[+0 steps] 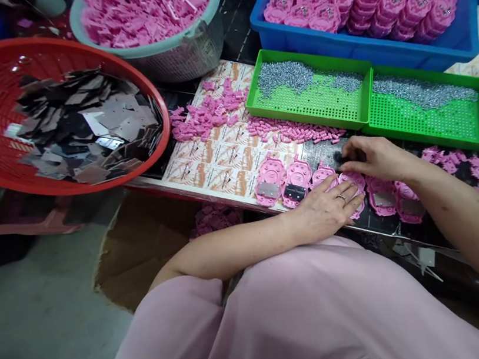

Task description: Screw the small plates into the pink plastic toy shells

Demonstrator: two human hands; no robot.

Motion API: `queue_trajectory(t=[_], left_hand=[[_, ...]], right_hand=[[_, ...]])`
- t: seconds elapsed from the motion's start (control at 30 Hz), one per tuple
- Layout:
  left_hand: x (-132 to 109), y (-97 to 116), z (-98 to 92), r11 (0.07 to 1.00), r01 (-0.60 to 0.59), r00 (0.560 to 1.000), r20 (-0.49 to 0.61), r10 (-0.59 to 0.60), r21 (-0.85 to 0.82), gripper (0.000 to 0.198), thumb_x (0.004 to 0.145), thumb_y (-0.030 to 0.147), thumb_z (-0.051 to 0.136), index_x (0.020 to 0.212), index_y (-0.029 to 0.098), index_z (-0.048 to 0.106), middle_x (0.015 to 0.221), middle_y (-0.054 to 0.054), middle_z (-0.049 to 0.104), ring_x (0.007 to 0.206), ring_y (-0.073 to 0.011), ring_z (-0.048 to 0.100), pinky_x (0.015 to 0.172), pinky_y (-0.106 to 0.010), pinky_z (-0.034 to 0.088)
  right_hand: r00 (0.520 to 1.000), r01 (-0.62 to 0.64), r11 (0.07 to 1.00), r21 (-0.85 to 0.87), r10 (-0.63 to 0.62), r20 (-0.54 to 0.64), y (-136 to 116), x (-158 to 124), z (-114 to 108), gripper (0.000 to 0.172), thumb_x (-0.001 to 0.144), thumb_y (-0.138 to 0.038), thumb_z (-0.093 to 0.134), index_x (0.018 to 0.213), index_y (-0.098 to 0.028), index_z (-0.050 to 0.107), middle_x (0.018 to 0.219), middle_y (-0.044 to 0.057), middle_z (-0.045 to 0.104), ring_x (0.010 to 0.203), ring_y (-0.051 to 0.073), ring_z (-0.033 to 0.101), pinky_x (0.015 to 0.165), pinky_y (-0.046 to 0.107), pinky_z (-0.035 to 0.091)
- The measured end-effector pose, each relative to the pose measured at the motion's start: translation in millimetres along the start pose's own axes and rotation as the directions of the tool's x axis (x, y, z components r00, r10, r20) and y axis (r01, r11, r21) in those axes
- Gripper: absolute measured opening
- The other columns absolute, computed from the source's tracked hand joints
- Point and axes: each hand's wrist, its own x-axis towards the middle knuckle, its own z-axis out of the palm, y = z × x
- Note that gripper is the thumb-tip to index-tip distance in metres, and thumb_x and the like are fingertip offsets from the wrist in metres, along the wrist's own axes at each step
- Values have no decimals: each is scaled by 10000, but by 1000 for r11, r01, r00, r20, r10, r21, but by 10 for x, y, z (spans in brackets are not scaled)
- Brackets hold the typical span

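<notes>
A row of pink plastic toy casings lies along the table's front edge. One casing [269, 182] at the left end has a grey plate across its lower part; the casing beside it [297, 180] has a black plate. My left hand [326, 209] rests flat over the middle casings, fingers stretched out. Just above it, my right hand [372, 156] bends its thumb and fingers together at the top of a covered casing [353, 180]; anything in that pinch is too small to make out. Two more plated casings [382, 195] lie under my right forearm.
Green trays [313, 112] of small screws stand behind my hands, before a blue bin [363, 46] of stacked casings. Small pink parts [212, 112] lie in heaps. A red basket [159, 113] holds metal plates; a grey-green basket [186, 56] holds pink pieces.
</notes>
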Motion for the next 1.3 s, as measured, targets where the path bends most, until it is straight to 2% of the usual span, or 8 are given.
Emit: queue_trajectory(t=[0.13,0.3,0.4,0.57,0.67,0.77,0.93,1.3], left_hand=[[6,0,9,1000,3,1000,-10,-3,-2,426,938,377,545,1276,119,569,1310,-137,596,1265,-237,517,1107,-462,337],[7,-12,42,1000,3,1000,-26,-4,-18,442,926,384,566,1277,116,564,1290,-127,612,1253,-234,523,1116,-480,321],[4,-28,34,1000,5,1000,-27,-6,-31,440,925,384,566,1267,107,571,1275,-125,620,1236,-246,533,1109,-488,327],[144,10,-65,997,-48,996,-75,43,-57,439,916,381,570,1265,114,571,1293,-141,595,1235,-251,518,1094,-443,333],[325,110,-40,996,-67,997,-48,64,-54,444,923,386,557,1280,122,558,1301,-146,581,1254,-263,501,1076,-434,346],[471,214,92,1000,-24,999,-34,24,-2,517,896,433,590,1304,122,537,1354,-169,537,1294,-305,467,1102,-461,304],[471,243,221,999,-19,1000,20,19,26,440,961,329,484,1330,90,509,1342,-151,561,1279,-272,494,1107,-460,305],[359,143,86,995,-93,985,144,99,-43,394,989,204,381,1361,118,480,1413,-105,513,1343,-214,440,1129,-442,295]], right_hand=[[997,-71,997,-4,71,-23,9,-19,-45,392,763,-589,636,819,-202,636,709,18,636,611,129,548,578,264,405],[993,-18,975,-221,-9,-118,-140,131,-167,286,892,-427,540,1000,-230,717,987,60,689,886,192,633,753,306,456],[996,-78,893,-444,46,-82,-246,243,-128,315,929,-336,453,1053,-202,710,1037,99,673,884,236,632,637,327,403],[993,-114,865,-489,81,-87,-363,238,-88,321,915,-326,439,1024,-175,701,1037,125,667,826,250,626,557,317,320],[978,-172,929,-328,120,-174,-335,74,-184,272,873,-329,504,1027,-206,692,942,71,700,802,210,637,641,314,420],[956,-180,984,18,179,-231,-174,-173,-294,338,828,-363,560,1115,-230,679,915,40,722,813,195,658,778,337,493],[911,-329,884,333,390,-135,151,-496,-316,433,680,-575,685,918,-220,754,862,60,734,794,233,675,764,380,530],[946,-303,926,226,321,-48,263,-416,-136,525,659,-712,644,755,-208,756,802,47,719,718,184,641,676,318,468]])
